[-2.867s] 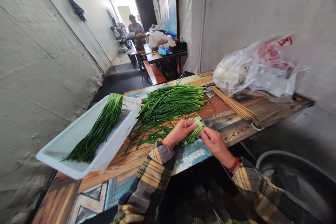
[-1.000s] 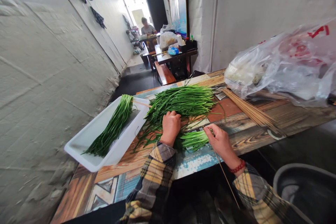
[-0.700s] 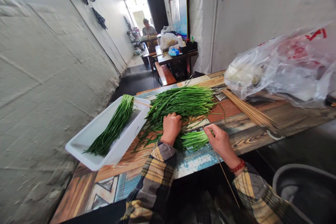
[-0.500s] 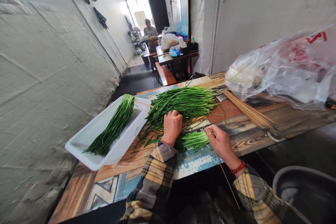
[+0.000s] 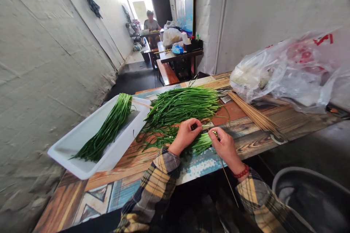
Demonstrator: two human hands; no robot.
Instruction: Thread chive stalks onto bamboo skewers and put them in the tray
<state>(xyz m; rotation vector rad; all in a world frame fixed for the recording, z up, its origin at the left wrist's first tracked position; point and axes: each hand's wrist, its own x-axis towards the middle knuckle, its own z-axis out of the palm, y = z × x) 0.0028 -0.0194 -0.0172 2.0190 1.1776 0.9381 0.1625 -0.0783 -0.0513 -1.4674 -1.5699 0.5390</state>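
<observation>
Currently, the right hand point(image 5: 223, 146) pinches a thin skewer point(image 5: 228, 181) overhanging the near edge of the table point(image 5: 123, 167). The left hand point(image 5: 188, 134) is half-curled; its hold is unclear. A green stalk bundle point(image 5: 202, 143) lies between them, along that edge. Beyond: a white tray point(image 5: 65, 153) at the left end, a larger stalk pile point(image 5: 188, 103) toward the far edge. Farther back sits a person point(image 5: 151, 25).

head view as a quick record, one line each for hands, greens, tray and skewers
left hand: fingertips pinched, seemingly on a green stalk
right hand: holding a thin skewer at the small bunch
loose pile: long green stalks on the table, beyond the hands
tray: white, left of the pile, holding another green bunch
spare skewers: together on the table, right of the pile
</observation>
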